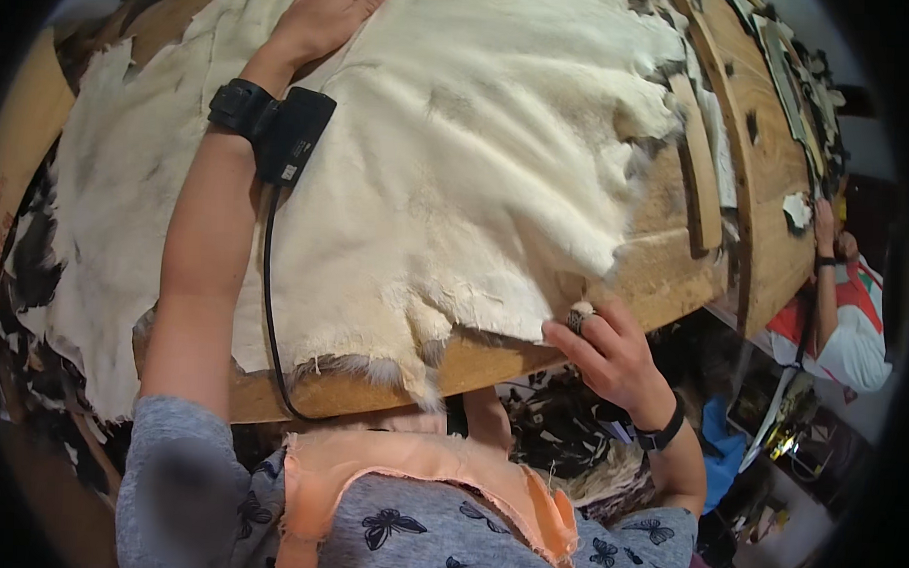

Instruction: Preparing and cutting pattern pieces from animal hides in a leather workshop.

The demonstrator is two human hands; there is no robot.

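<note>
A large cream-coloured fur hide (458, 174) lies skin side up over a wooden work board. Its ragged edges show tufts of grey fur. Toward the far edge my left hand (328, 21) rests flat on the hide, its fingers stretched out and partly cut off by the top of the view. At the near right edge my right hand (612, 355) has its fingers bent and pinched on the hide's border. A ring is on one of those fingers. The hide runs in soft folds from the right hand up and to the left.
The wooden board (675, 277) shows along the near and right sides. A loose wooden strip (697, 172) lies on it, beside a raised wooden rail (725, 143). Dark fur scraps (560, 428) are heaped below. At far right a person in red and white (844, 318) works at another board.
</note>
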